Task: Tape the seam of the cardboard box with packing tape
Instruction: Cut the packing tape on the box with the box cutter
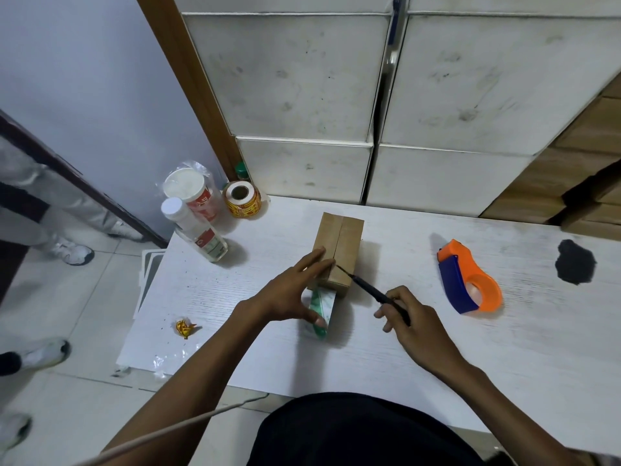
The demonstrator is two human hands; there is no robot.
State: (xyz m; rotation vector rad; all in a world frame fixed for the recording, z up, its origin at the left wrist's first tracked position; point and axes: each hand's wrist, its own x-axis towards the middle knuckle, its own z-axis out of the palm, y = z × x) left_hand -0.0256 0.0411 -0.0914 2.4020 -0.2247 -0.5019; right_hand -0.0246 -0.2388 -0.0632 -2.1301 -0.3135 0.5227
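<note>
A small brown cardboard box point(346, 240) lies on the white table point(403, 348), its top seam running away from me. My left hand point(289, 294) rests on the box's near left corner, fingers spread, with a green and white packet point(319, 314) under the palm in front of the box. My right hand point(416, 321) holds a thin black tool point(369, 290) whose tip touches the near end of the seam. An orange and blue tape dispenser point(468, 280) lies on the table to the right of the box, apart from both hands.
Two bottles point(198, 223) and a yellow label roll point(243, 200) stand at the back left. A crumpled yellow scrap point(184, 327) lies at the front left. A black stain point(574, 267) marks the table's right. White boxes point(302, 95) are stacked behind. Someone's legs point(43, 230) are at left.
</note>
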